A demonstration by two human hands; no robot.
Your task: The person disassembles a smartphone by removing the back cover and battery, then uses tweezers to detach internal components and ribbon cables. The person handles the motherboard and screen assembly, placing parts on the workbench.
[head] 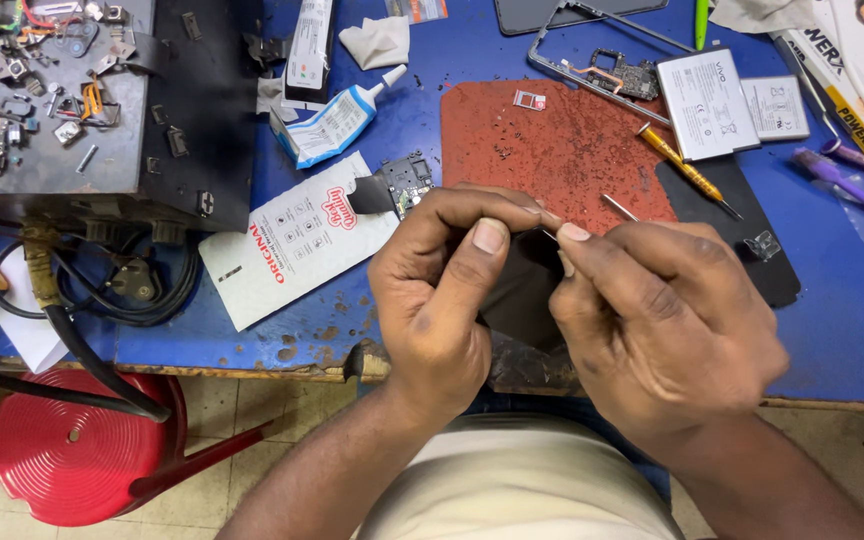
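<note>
While the head camera looks down over the blue workbench (pixel 372 110), both hands meet just below the lower edge of the rust-red mat (pixel 552 150). A left hand (pixel 442 300) curls with its thumb and forefinger pressed together at the tip, and the right hand (pixel 662 320) closes its fingers the same way, the two pinches touching over a thin metal pin (pixel 549 235); which hand actually grips it I cannot tell. Beneath the hands lies a dark flat piece (pixel 522 290), mostly hidden. On the mat's right side rest a yellow-handled screwdriver (pixel 687 168) and a short metal rod (pixel 620 207). Above the mat's right corner sit a phone frame with circuit board (pixel 612 70) and a grey battery (pixel 707 103). Left of the mat lie a glue tube (pixel 337 122), a small circuit board (pixel 407 182) and a white printed packet (pixel 297 240). Far left of the mat stands a dark tray of small parts (pixel 52 100).
</note>
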